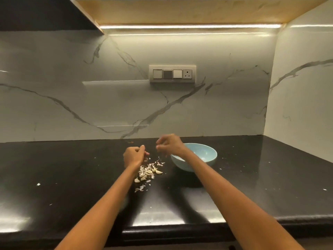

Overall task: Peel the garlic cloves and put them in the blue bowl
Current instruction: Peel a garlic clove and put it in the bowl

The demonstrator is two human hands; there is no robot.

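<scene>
Hovering over the black counter [72, 168]: left hand [133, 156] curled, fingertips pinching something small, too tiny to identify. Right hand [170, 144] raised, fingers bent loosely; can't tell if it holds anything. Garlic cloves and skins [147, 171] piled between forearms. Blue bowl [207, 156] just right, behind right wrist.

Glossy black stone counter [252, 177]

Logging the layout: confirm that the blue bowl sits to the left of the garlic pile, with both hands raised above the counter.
Not quite. The head view shows the blue bowl to the right of the garlic pile, not the left. Both the left hand and right hand are raised above the counter.
</scene>
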